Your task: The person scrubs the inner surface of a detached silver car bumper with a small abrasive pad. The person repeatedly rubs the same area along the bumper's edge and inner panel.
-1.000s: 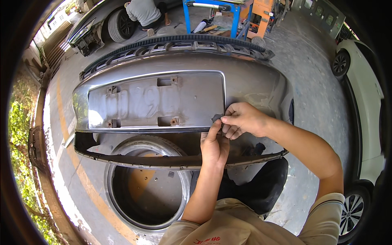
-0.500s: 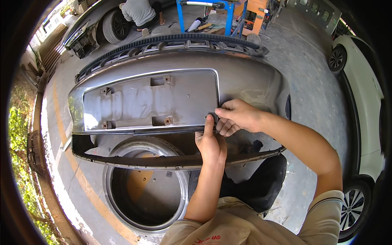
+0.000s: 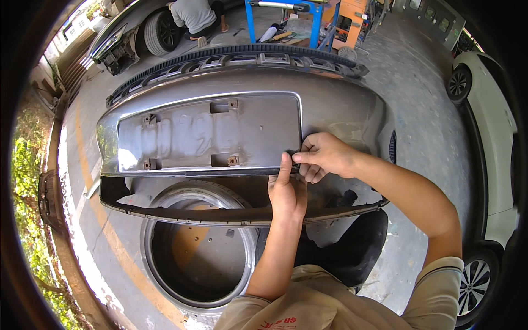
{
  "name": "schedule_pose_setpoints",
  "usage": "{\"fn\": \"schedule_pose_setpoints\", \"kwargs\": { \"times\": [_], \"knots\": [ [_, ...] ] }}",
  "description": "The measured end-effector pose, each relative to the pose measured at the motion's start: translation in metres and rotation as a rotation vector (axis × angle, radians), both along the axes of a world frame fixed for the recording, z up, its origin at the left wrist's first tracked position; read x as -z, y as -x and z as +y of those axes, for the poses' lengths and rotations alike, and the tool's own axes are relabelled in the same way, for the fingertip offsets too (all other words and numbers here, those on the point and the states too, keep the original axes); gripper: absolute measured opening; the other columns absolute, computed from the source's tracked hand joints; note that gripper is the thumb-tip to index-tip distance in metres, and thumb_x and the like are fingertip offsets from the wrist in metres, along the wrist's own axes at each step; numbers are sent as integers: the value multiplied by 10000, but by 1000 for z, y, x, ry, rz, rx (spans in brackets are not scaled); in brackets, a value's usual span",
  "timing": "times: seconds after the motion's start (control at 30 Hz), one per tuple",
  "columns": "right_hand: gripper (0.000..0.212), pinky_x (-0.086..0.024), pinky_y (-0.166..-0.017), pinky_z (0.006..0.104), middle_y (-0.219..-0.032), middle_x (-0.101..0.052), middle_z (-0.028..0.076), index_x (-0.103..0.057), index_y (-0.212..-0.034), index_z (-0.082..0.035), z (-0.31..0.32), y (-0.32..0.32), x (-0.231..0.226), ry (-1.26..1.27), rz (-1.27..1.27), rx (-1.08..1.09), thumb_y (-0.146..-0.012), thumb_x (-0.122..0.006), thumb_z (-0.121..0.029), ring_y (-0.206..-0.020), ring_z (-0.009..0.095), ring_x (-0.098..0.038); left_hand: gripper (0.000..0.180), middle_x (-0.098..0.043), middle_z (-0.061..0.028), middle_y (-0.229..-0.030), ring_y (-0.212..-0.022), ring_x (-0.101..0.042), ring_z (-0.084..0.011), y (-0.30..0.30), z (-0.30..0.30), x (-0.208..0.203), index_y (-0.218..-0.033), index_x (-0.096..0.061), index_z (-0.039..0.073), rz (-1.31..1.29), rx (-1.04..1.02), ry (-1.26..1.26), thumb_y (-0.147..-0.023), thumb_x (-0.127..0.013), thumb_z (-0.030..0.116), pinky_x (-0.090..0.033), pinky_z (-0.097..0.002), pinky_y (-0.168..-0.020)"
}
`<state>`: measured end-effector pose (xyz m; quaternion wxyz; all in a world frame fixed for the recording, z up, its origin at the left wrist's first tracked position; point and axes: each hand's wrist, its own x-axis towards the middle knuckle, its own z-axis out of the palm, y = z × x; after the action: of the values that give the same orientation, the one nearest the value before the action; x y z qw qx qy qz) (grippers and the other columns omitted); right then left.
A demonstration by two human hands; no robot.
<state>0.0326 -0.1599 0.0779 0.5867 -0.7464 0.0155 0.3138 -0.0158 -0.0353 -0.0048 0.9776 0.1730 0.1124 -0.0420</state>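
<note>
A grey car bumper [image 3: 335,102] stands in front of me, with a recessed number-plate panel [image 3: 181,135] facing up at me. At the panel's lower right corner my left hand [image 3: 287,190] is closed over the bumper's lower edge, thumb raised on the front and fingers partly hidden behind. Right beside it my right hand [image 3: 324,157] pinches at the same corner, thumb tip almost touching the left thumb. A small dark piece shows between the two thumbs; fingers cover most of it. Along the panel's bottom runs a thin black strip [image 3: 220,174].
Below the bumper lies a wheel-like ring [image 3: 147,258] on the floor. Farther off are a blue-framed cart [image 3: 253,25] with tools, an orange stand [image 3: 347,25], and a person crouching [image 3: 192,16] by a dark car's wheel [image 3: 161,33]. A pale car [image 3: 498,126] stands at right.
The whole scene has shifted slightly right in the view. Both hands remain at the same corner, with only small finger movements.
</note>
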Motion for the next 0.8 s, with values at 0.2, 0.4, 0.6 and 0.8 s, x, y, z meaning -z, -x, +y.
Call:
{"fn": "schedule_pose_setpoints", "kwargs": {
  "times": [0.2,0.4,0.6,0.8],
  "knots": [
    [248,-567,-556,320,-774,-649,141,-539,-952,41,6,1,-1,80,-51,-8,-959,-644,-183,-621,213,-668,391,-602,-57,-1105,-1027,-560,-182,3,-1,0,-1195,-511,59,-40,-22,-15,-976,-617,365,-489,-372,-838],
    [241,-566,-551,320,-773,-648,136,-537,-950,31,2,1,3,-4,-42,4,-966,-633,-190,-626,213,-668,331,-617,-49,-1051,-962,-580,-169,1,-1,3,-1148,-528,60,-35,-37,-54,-969,-648,312,-498,-355,-805],
    [221,-565,-551,314,-772,-649,134,-539,-950,22,2,2,2,12,-40,16,-969,-627,-179,-635,212,-670,305,-625,-32,-1021,-933,-585,-161,2,-5,-5,-1140,-543,61,36,-95,-83,-963,-663,280,-499,-340,-779],
    [292,-570,-583,322,-782,-653,125,-537,-990,18,-1,1,2,-42,-3,-8,-1015,-554,-273,-651,202,-672,288,-628,-34,-1043,-916,-592,-165,0,-3,-3,-1159,-555,57,4,-76,-76,-944,-685,197,-503,-336,-780]
  ]
}}
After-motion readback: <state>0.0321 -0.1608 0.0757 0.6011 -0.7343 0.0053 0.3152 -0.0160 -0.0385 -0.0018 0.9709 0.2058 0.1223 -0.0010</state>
